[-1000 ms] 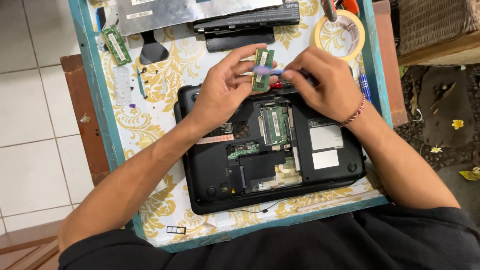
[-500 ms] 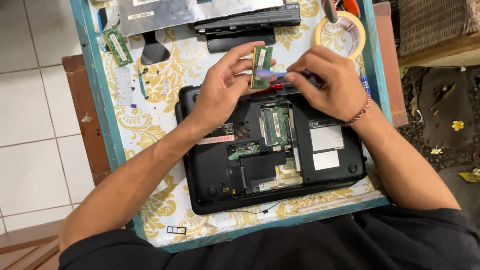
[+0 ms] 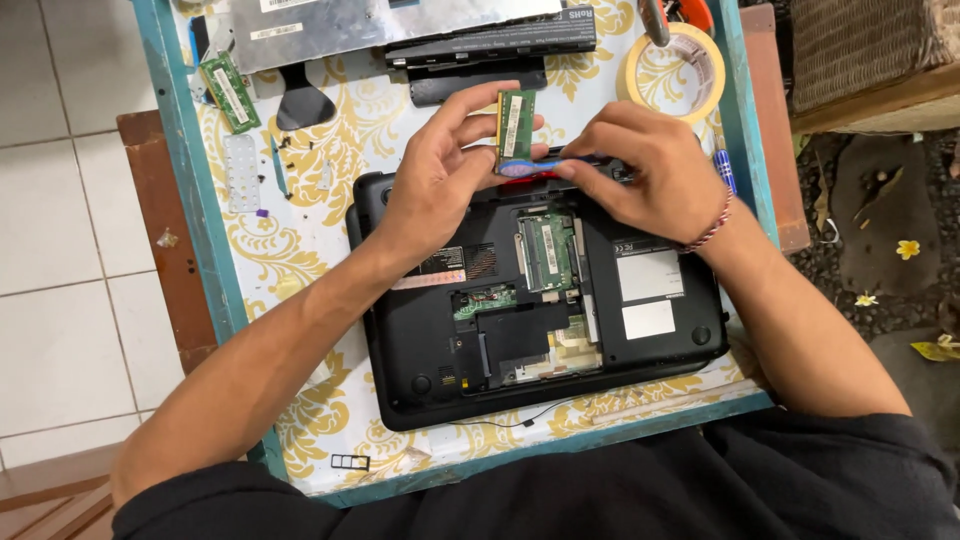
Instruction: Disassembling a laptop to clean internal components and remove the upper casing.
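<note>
A black laptop point(image 3: 640, 330) lies upside down on the table with its bottom covers off. One green memory module point(image 3: 548, 250) sits in its slot near the middle. My left hand point(image 3: 440, 175) holds a second green memory module point(image 3: 515, 125) upright above the laptop's far edge. Pressed against that module's lower edge is a blue and red eraser point(image 3: 535, 167), pinched in my right hand point(image 3: 645, 170).
A table with a teal rim point(image 3: 170, 150) carries a yellow-patterned cloth. At the back lie a laptop battery point(image 3: 490, 40), a grey cover panel point(image 3: 330, 25), a third memory module point(image 3: 230, 92), a roll of tape point(image 3: 675, 70) and a blue screwdriver point(image 3: 726, 170). Loose screws dot the cloth.
My right hand has slid the eraser slightly left along the held module's lower edge. My left hand keeps the module almost still.
</note>
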